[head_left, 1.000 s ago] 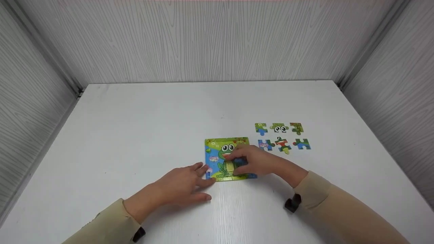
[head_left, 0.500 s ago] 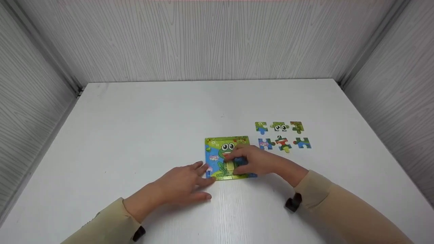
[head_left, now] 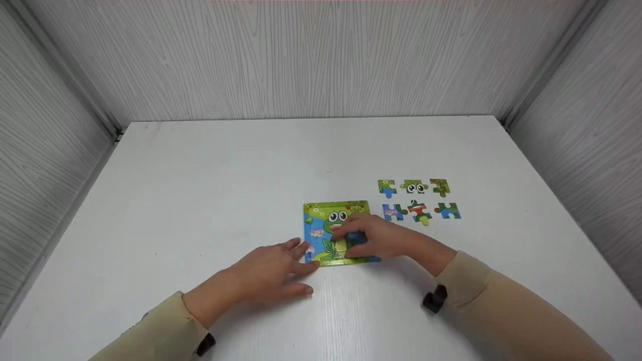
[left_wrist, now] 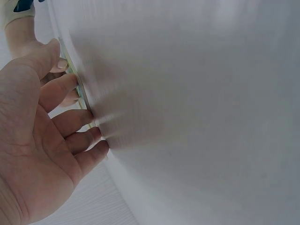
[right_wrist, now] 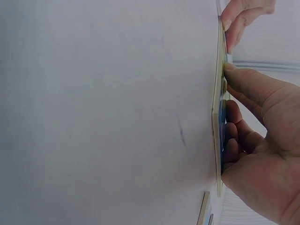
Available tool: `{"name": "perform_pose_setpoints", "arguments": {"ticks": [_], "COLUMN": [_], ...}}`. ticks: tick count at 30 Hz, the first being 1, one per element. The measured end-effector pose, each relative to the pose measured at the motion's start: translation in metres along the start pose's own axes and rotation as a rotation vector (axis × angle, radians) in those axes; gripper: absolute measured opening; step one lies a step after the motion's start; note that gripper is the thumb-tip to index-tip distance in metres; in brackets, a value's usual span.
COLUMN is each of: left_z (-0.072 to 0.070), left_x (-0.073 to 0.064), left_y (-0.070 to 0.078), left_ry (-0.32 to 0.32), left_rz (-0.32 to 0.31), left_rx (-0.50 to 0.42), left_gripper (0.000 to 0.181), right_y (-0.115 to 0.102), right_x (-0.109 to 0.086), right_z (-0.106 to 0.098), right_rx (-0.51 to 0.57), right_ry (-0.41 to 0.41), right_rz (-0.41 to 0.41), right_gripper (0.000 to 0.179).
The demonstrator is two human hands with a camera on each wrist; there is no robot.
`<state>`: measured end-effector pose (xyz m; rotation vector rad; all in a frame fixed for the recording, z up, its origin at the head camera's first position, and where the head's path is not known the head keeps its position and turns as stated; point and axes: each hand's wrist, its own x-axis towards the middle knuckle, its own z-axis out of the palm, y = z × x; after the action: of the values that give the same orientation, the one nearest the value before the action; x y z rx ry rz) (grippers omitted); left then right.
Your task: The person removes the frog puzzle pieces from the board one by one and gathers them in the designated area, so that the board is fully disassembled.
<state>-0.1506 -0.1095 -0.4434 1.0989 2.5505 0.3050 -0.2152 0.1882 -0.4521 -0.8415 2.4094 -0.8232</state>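
Observation:
A square frog puzzle board (head_left: 316, 223) lies flat on the white table. Over its lower right part is my right hand (head_left: 383, 238), index finger and thumb bent around a pale yellow-green puzzle piece (head_left: 341, 245) at the frog's belly. The right wrist view has this hand (right_wrist: 262, 131) low against the board (right_wrist: 218, 108), other fingers curled; the pinch is partly hidden. My left hand (head_left: 266, 273) rests at the board's lower left, fingers spread loosely, fingertips touching its edge. In the left wrist view, this hand's (left_wrist: 51, 126) fingers are relaxed beside that edge.
Several loose puzzle pieces lie in two rows right of the board, among them an eyes piece (head_left: 415, 188) and a red-mouth piece (head_left: 417, 211). Wood-grain panels (head_left: 311, 60) rise behind and at both sides of the white table (head_left: 215, 175).
Both hands keep their places on the board, and the fingers look the same. The whole head view has shifted very slightly.

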Motion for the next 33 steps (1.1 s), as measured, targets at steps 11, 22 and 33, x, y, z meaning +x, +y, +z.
{"name": "perform_pose_setpoints", "arguments": {"ticks": [11, 22, 33], "left_z": [-0.0009, 0.0011, 0.0020], "left_x": [-0.0021, -0.0016, -0.0009], "left_y": [0.0001, 0.0000, -0.0011], "left_ry": [-0.002, 0.018, 0.022], "left_rz": [-0.010, 0.008, 0.011], "left_rx": [-0.001, 0.011, 0.008], "left_gripper": [0.057, 0.055, 0.056], "right_y": [-0.0019, -0.0037, -0.0045], "right_x": [0.0015, 0.0026, 0.0025], "right_z": [0.0005, 0.0007, 0.0039], "right_rx": [0.009, 0.017, 0.034], "right_ry": [-0.011, -0.015, 0.011], "right_rz": [-0.002, -0.022, -0.076], "right_gripper": [0.036, 0.036, 0.036]}}
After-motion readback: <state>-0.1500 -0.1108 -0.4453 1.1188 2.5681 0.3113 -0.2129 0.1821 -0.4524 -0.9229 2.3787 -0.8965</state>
